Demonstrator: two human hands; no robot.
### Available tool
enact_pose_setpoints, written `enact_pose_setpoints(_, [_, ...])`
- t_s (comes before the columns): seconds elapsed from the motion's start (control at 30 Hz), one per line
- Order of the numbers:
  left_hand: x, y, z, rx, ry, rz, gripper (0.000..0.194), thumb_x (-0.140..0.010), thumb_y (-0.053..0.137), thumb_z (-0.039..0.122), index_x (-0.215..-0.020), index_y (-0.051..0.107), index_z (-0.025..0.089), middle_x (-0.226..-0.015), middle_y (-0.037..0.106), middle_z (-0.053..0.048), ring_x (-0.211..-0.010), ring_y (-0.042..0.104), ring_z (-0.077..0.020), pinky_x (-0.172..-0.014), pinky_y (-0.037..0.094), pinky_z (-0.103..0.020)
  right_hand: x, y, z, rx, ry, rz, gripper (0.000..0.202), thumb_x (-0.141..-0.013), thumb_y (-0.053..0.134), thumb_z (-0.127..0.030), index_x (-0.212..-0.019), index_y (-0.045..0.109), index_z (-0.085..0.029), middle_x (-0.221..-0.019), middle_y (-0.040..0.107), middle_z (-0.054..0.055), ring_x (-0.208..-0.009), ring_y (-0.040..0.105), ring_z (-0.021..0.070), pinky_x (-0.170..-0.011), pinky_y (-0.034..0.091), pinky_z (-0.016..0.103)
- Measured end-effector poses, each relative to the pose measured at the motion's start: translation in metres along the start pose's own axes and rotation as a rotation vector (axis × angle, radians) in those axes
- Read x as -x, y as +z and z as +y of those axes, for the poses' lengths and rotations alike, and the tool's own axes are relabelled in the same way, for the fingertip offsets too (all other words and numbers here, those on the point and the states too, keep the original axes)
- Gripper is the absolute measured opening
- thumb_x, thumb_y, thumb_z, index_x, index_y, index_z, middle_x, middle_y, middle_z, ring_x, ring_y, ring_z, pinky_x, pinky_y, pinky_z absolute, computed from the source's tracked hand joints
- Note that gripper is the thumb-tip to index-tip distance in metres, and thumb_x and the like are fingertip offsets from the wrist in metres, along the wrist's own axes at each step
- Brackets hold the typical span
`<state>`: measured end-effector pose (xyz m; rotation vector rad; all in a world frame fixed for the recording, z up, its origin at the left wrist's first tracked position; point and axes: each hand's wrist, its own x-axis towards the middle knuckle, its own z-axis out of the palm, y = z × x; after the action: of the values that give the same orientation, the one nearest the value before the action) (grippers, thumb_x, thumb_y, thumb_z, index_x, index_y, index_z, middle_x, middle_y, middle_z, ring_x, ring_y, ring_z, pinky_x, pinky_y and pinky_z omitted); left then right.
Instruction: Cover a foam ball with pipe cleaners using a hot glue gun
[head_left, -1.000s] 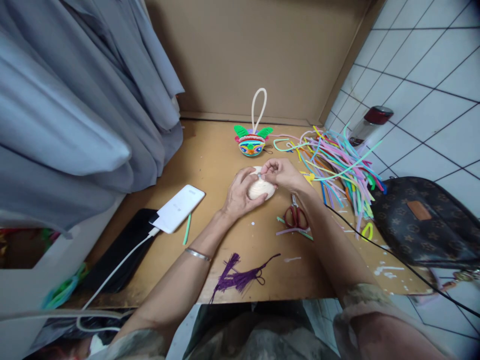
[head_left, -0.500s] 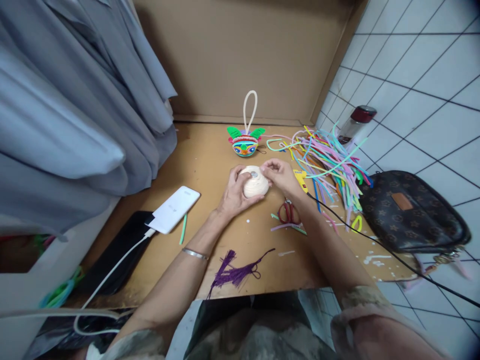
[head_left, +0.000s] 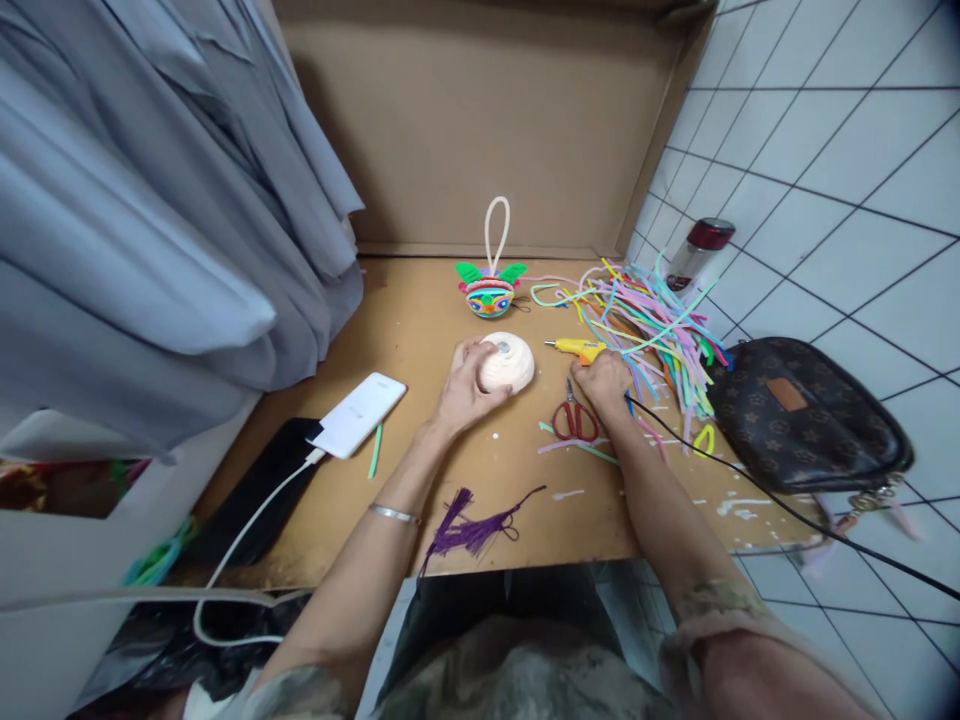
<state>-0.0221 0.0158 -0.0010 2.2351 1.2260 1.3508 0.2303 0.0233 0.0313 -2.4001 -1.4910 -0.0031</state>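
My left hand (head_left: 459, 390) is wrapped round the left side of a cream ball (head_left: 516, 368), which has coiled ridges and a small grey spot on top. My right hand (head_left: 604, 382) grips the handle of a yellow hot glue gun (head_left: 577, 347); its metal nozzle points left towards the ball, apart from it. Just below this hand lie red-handled scissors (head_left: 574, 420) on short pieces of pipe cleaner. A colourful lion-head ornament (head_left: 489, 297) with green ears and a white loop stands behind the ball. Purple tassels (head_left: 474, 536) lie near the table's front edge.
A heap of coloured pipe cleaners (head_left: 652, 335) covers the right rear, by a red-lidded bottle (head_left: 699, 252) and a brown patterned bag (head_left: 810, 415). The glue gun's black cord (head_left: 739, 472) runs off right. Left are a white phone-like device (head_left: 364, 415) on a cable and a grey curtain (head_left: 187, 230).
My right hand has left the ball, moved right and down, and taken hold of the glue gun, whose nozzle now shows. The left hand still holds the ball. The view has shifted slightly.
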Motion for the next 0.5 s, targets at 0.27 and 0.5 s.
enact_pose_setpoints(0.27, [-0.002, 0.006, -0.009, 0.015, 0.041, 0.084, 0.066, -0.078, 0.086, 0.051, -0.128, 0.054, 0.025, -0.139, 0.057, -0.013, -0.137, 0.058, -0.0334, -0.115, 0.052, -0.056, -0.018, 0.002, 0.009, -0.51, -0.154, 0.389, 0.041, -0.073, 0.063, -0.04, -0.107, 0.066, -0.017, -0.101, 0.074, 0.014, -0.093, 0.068, 0.0307, -0.086, 0.056, 0.045])
enact_pose_setpoints(0.5, [0.003, 0.011, -0.011, 0.018, 0.074, 0.091, 0.066, -0.081, 0.083, 0.055, -0.132, 0.053, 0.025, -0.142, 0.055, -0.014, -0.139, 0.057, -0.0325, -0.117, 0.051, -0.055, 0.0, -0.009, -0.002, -0.575, -0.51, 0.46, 0.04, -0.077, 0.065, -0.039, -0.112, 0.061, -0.021, -0.106, 0.074, 0.013, -0.099, 0.069, 0.0321, -0.091, 0.057, 0.048])
